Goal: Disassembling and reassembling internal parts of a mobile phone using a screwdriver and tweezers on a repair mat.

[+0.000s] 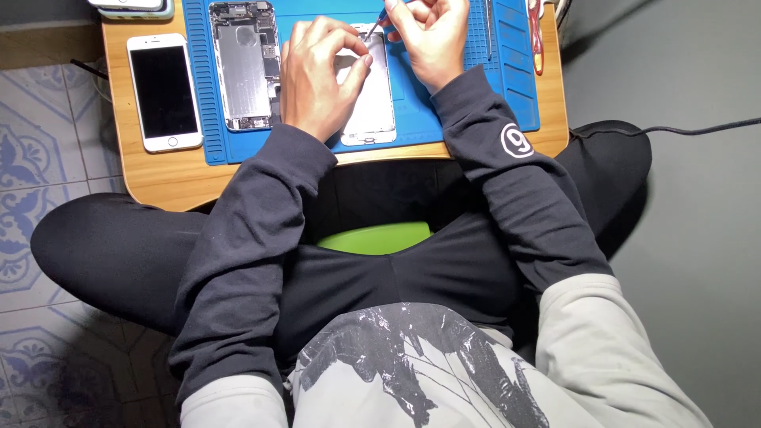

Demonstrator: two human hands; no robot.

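Right hand (432,36) fingers pinch a slim screwdriver (376,24), tip down at the top of the detached phone screen panel (369,95). Left hand (317,75) fingertips press on the panel's edge, steadying it flat on the blue repair mat (476,87). Beside it lies the opened phone body (244,67); an intact white phone (164,91) sits off the mat on the small wooden table (158,178).

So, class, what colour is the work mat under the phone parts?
Blue, with ridged edges: the work mat shows best in the head view.
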